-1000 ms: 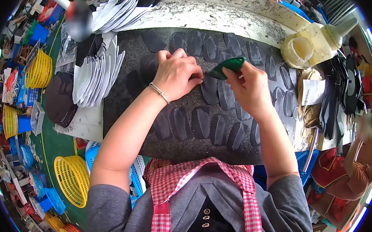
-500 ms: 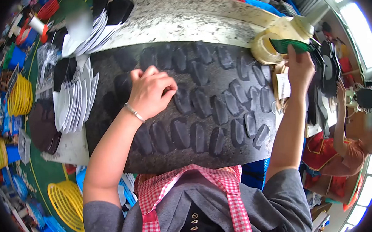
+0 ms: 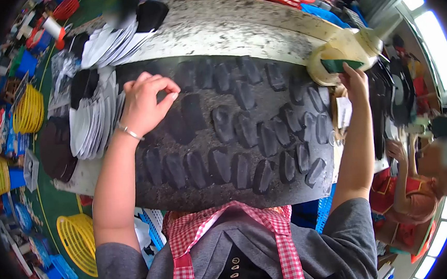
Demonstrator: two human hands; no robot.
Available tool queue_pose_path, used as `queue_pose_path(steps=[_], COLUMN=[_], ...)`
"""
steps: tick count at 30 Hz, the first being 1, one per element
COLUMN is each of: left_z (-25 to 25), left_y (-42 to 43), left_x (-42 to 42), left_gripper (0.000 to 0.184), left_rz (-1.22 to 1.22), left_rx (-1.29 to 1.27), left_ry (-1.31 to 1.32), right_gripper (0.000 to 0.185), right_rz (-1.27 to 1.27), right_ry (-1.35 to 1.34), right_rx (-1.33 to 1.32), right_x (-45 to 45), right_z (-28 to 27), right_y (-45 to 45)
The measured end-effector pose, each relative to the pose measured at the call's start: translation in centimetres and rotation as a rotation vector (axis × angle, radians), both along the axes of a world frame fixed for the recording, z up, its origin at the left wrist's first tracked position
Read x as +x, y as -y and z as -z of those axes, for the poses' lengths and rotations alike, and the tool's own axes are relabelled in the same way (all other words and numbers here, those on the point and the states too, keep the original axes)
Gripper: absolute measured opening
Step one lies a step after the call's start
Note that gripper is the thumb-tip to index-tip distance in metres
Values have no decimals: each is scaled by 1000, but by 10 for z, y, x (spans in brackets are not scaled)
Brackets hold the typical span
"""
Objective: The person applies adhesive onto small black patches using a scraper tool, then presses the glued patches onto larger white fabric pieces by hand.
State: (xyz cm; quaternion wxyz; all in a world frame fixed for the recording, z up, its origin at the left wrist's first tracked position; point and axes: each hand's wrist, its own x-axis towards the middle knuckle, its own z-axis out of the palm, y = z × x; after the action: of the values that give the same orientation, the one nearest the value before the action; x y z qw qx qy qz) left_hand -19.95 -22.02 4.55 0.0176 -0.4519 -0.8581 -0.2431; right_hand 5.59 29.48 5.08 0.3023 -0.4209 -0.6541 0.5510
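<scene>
My right hand (image 3: pixel 356 82) pinches a green flat scraper (image 3: pixel 340 65) at the mouth of a cut-open yellowish plastic jug (image 3: pixel 324 76). My left hand (image 3: pixel 147 103) hovers over the left part of a dark board (image 3: pixel 309 182), its fingers loosely bent and apart, with nothing visible in them. Rows of black, elongated shoe-part pieces (image 3: pixel 241 170) lie spread over the board. Right of my left hand are darker flat black pieces (image 3: pixel 193 112), hard to tell from the board. Stacked white-edged pieces (image 3: pixel 95 120) stand just left of that hand.
Another fanned white stack (image 3: pixel 113 43) lies at the back left. Dark sole-shaped pieces (image 3: pixel 58 146) sit at the left edge. A tag (image 3: pixel 343 111) lies by the board's right side. Yellow baskets (image 3: pixel 78 243) stand on the green floor. A co-worker in red (image 3: pixel 401 194) sits at right.
My left hand has moved left, uncovering black pieces. My right hand has lowered and tilted the green scraper at the jug's mouth. The view has shifted slightly; the co-worker's arms have moved.
</scene>
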Motion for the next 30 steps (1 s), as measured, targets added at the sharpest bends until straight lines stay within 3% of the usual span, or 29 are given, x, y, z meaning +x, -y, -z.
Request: queue_pose_path(steps=[3,6,8,11,15,19,23,26,28,30], left_z=[8,8,15,25,32,38,23,6,-6,-11], left_y=[10,8,5,1,-2,-1,0,13,19,19], left_x=[-11,-10,-7,-4,-2,0,1,-20,-44,-63], left_gripper=[6,6,6,9,8,7,6,3,3,4], left_rz=[29,1,25,47,26,18,-1,-61,-118,-174], left_rx=[40,-53,-35,-74,-118,-86,-124,-13,-56,-169], left_ry=[-24,28,18,-18,-71,-102,-85,-142,-204,-243], right_gripper=[21,25,28,27,24,25,18,21,23,27], right_rz=[-138,-421,-596,-688,-685,-913,-922,-794,-776,-800], right_ry=[-73,-43,-71,-14,148,352,233,8,-26,-79], right_rx=[-134,-7,-97,76,412,576,83,170,302,260], right_x=[-17,-58,-82,-116,-140,-117,-109,-143,-178,-217], right_z=[0,-9,-7,1,16,0,-45,-48,-33,-2], right_y=[54,178,239,293,311,308,298,290,295,303])
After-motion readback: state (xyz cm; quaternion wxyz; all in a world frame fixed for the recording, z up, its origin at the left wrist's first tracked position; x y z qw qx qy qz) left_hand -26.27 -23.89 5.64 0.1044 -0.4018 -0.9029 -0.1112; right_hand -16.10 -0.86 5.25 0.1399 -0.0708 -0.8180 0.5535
